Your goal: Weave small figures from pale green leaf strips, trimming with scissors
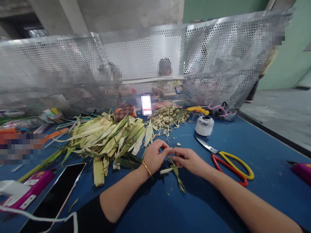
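Note:
A short braided strip of green and pale husk leaf (179, 182) hangs below my fingertips, just above or on the blue table. The fingers of my right hand (189, 160) are pinched round its upper end. My left hand (156, 154), with a gold bangle on its wrist, is closed too, its thumb and forefinger meeting the right fingertips. Whatever lies between the left fingertips is too small to make out. One pale leaf end (166, 171) sticks out to the left of the braid. Beyond my left hand lies a heap of long husk leaves (104, 137).
Red-and-yellow-handled scissors (220, 155) and a white string spool (204, 126) are right of my hands. Knotted leaf pieces (167, 118) lie behind, before a perforated screen (148, 55) with people beyond. A phone (58, 191) and purple power strip (30, 189) are at left.

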`<state>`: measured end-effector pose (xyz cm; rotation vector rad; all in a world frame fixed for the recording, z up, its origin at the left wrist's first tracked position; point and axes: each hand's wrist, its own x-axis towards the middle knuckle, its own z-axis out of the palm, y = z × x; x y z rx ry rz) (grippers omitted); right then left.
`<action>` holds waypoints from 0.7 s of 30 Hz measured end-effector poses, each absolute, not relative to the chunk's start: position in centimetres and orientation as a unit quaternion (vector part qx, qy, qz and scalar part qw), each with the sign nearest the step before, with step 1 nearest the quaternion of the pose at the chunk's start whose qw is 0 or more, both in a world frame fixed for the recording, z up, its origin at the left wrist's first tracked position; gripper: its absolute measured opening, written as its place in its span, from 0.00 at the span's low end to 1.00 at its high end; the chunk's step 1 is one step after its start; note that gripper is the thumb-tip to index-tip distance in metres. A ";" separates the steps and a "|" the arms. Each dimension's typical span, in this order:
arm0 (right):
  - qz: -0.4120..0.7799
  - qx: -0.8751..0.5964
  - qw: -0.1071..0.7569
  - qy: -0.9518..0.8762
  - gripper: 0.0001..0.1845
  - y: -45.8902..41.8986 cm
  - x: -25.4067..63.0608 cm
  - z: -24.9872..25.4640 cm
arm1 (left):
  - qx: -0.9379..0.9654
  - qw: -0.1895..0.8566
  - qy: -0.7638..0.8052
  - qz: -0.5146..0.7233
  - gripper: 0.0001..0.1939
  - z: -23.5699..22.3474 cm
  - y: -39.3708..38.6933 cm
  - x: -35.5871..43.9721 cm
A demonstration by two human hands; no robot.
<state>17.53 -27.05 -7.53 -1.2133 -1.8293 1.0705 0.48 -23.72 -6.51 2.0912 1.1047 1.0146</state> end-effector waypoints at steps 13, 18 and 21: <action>0.521 -0.461 0.396 -0.599 0.09 -27.3 16.7 -7.1 | 0.768 0.285 0.423 0.388 0.11 -6.4 -24.1 0.6; 0.539 -0.485 0.420 -0.546 0.11 -27.5 16.4 -6.6 | 0.754 0.313 0.419 0.397 0.11 -6.0 -24.5 0.9; 0.546 -0.477 0.438 -0.532 0.14 -27.7 16.2 -6.4 | 0.742 0.325 0.429 0.399 0.10 -6.1 -24.5 1.0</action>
